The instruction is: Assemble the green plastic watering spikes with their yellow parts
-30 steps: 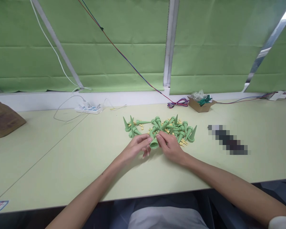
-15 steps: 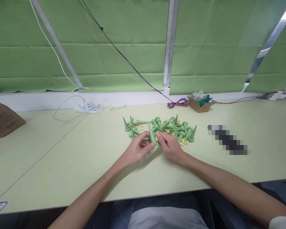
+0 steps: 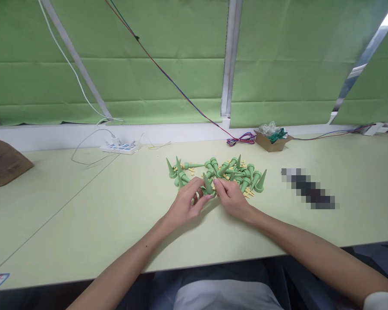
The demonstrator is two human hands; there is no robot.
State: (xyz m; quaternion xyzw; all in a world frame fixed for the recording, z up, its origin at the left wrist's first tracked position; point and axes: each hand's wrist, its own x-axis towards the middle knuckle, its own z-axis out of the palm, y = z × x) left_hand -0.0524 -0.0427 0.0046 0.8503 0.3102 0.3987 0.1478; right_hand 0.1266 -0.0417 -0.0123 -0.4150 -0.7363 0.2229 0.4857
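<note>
My left hand [image 3: 186, 201] is closed around the base of a green plastic cone-shaped spike [image 3: 208, 185], its pointed end up. Close beside it, the thumb and fingers of my right hand [image 3: 233, 199] are pinched together at the cone's right side. Whatever lies between those fingertips is too small and hidden to name. Just beyond both hands is a loose pile of similar green spikes [image 3: 256, 177] with round caps, some upright and some lying down. Small yellow plastic pieces [image 3: 249, 193] are scattered among them.
A small open cardboard box [image 3: 271, 145] with clear and green plastic stands at the back, beside a coiled red-blue cable [image 3: 242, 139]. A power strip [image 3: 122, 148] lies back left, and a brown paper bag [image 3: 6, 161] stands far left. A blurred dark object [image 3: 308, 189] is on the right.
The green spike in my left hand has tipped, so its point sits lower and looks shorter. My hands have shifted very slightly right and stay close together.
</note>
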